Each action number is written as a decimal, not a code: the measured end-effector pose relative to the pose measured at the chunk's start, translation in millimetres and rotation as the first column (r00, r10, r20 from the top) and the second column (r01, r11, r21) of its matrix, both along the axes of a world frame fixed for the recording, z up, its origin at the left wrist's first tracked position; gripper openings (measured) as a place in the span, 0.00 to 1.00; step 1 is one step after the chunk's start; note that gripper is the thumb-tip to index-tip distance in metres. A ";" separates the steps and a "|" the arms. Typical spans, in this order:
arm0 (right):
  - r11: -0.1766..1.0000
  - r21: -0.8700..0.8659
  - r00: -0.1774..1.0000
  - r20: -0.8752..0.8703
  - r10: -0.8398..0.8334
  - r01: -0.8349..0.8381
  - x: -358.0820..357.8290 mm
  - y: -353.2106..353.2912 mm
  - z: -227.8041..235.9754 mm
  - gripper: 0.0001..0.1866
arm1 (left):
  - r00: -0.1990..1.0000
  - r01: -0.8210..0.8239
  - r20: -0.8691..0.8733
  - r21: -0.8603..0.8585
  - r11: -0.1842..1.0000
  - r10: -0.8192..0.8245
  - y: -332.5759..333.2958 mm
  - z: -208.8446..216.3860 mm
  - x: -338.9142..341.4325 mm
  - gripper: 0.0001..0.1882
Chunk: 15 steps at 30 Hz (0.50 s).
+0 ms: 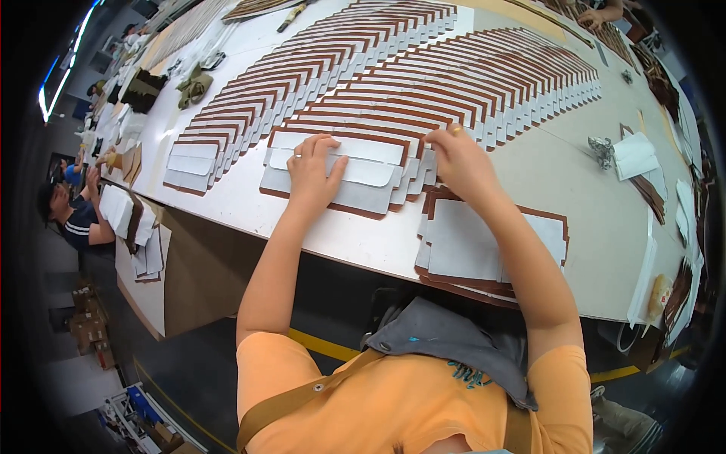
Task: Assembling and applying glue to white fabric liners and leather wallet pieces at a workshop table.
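Note:
My left hand [312,168] lies on the nearest white panel with brown edges [374,181], its thumb and fingers apart and pressing on the surface. This panel is the front one of a long overlapping row [446,83] that fans away to the far right. At the right edges of the row's front panels, my right hand [465,163] has its fingers bent together. Whatever lies between those fingertips is too small or hidden to tell. Below my right forearm sits a stack of similar white and brown panels [461,234] at the table's near edge, partly covered by the arm.
A second overlapping row [193,159] runs along the left. Crumpled foil [601,151], white sheets [637,155] and brown strips lie at right. A brush [293,17] and olive cloth [195,87] lie farther back. Another person [72,212] works at the left.

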State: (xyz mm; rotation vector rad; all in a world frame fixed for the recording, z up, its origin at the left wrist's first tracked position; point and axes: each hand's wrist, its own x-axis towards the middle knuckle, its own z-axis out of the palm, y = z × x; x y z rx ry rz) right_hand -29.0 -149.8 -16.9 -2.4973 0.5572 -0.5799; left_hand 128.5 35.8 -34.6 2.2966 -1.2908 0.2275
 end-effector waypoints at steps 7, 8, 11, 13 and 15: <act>0.950 0.186 0.959 0.085 -0.271 0.252 -114.7 -57.6 16.6 0.08 | 0.997 -0.028 -0.080 -0.081 0.996 0.022 -3.5 6.8 -0.4 0.13; 0.920 0.215 0.938 0.044 -0.345 0.328 -129.8 -62.2 17.4 0.08 | 0.997 -0.056 0.047 -0.079 0.995 0.060 -7.3 13.8 -5.1 0.12; 0.849 0.249 0.874 0.017 -0.486 0.467 -174.1 -75.3 12.0 0.09 | 0.987 0.159 0.031 -0.085 0.984 -0.157 -28.1 20.7 -13.0 0.09; 0.829 0.281 0.856 0.043 -0.515 0.484 -193.5 -77.3 10.3 0.09 | 0.980 0.199 0.022 -0.106 0.974 -0.198 -37.6 26.3 -14.5 0.08; 0.744 0.321 0.770 0.065 -0.634 0.586 -214.4 -75.4 9.1 0.09 | 0.956 0.289 -0.005 -0.169 0.942 -0.294 -49.2 19.7 -15.7 0.09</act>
